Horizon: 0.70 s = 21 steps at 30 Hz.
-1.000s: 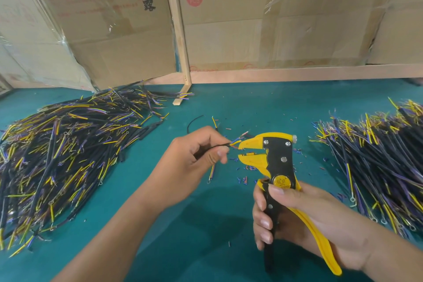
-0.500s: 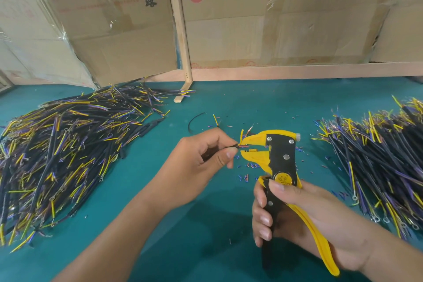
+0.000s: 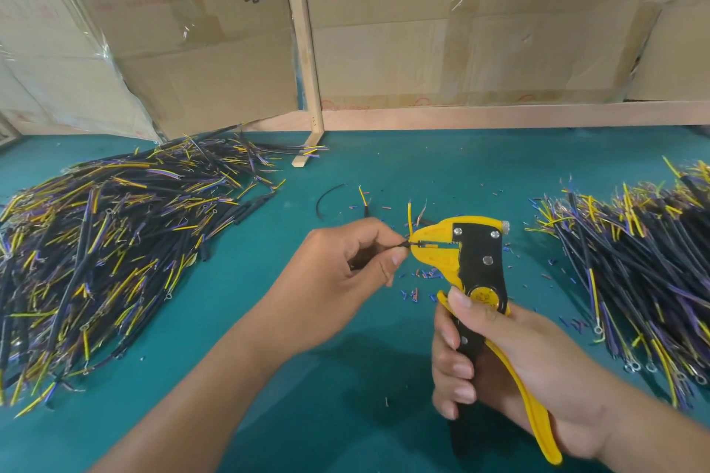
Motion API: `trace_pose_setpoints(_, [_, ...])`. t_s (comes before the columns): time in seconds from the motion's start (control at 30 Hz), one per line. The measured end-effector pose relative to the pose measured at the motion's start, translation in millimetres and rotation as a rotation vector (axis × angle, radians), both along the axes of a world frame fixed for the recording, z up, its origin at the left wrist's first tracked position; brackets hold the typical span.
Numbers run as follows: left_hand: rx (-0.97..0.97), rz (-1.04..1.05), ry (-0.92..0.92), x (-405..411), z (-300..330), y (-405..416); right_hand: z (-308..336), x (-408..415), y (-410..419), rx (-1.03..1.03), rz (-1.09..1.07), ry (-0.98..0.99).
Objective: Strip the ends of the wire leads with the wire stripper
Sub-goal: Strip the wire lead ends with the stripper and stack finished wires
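At the centre of the green mat, your left hand (image 3: 345, 273) pinches a thin black wire lead (image 3: 402, 244), its end fed into the nose of the yellow-and-black wire stripper (image 3: 476, 269) that your right hand (image 3: 511, 361) grips by the handles. Squeeze before the end seats squarely and you risk nicked strands or a slipped lead — the pinch is small. Stray yellow ends stick up beside the nose. Wire heaps lie at nine (image 3: 107, 250) and three o'clock (image 3: 634, 265); cut insulation bits (image 3: 420, 275) litter the mat underneath.
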<state>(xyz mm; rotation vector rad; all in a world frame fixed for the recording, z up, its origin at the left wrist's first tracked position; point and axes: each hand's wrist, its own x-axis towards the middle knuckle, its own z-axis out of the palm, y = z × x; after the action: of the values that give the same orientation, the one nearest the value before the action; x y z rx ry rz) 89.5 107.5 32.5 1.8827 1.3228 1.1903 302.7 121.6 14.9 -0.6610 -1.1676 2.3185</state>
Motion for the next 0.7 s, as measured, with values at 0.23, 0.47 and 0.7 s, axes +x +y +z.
trace_pose_setpoints(0.23, [0.005, 0.006, 0.020, 2, 2, -3, 1, 0, -4, -0.003, -0.045, -0.031])
trace_pose_setpoints(0.47, [0.000, -0.005, 0.098, -1, 2, -2, 4, 0, -4, 0.015, -0.150, -0.140])
trace_pose_setpoints(0.7, [0.057, -0.011, 0.166, -15, 8, 0, 11, 1, -7, 0.046, -0.167, -0.133])
